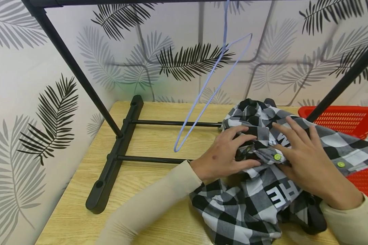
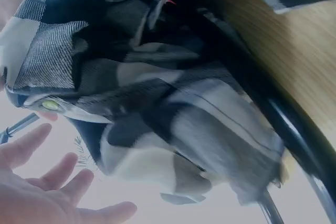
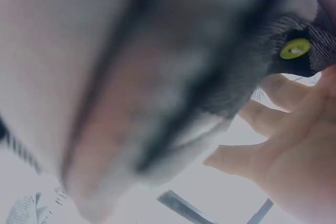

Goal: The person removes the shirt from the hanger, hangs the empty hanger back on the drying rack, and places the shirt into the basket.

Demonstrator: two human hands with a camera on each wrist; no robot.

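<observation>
A black, white and grey checked shirt (image 1: pixel 242 211) with white lettering and yellow-green buttons lies bunched over the right part of a black rack's base. My left hand (image 1: pixel 224 154) is at the shirt's left side with its fingers apart. In the left wrist view the left hand (image 2: pixel 47 187) shows spread fingers beside the cloth, gripping nothing visible. My right hand (image 1: pixel 309 160) lies over the shirt front near a button (image 1: pixel 277 157), fingers extended. The right wrist view shows the right hand (image 3: pixel 294 145) with loosely extended fingers below the cloth; part of it is cut off.
A thin lilac hanger (image 1: pixel 199 98) hangs sideways from the rack's top bar, left of the shirt. The black rack (image 1: pixel 110 173) stands on a wood-grain table (image 1: pixel 153 190). Behind the shirt on the right is a red basket (image 1: pixel 312 110). A leaf-patterned wall rises behind.
</observation>
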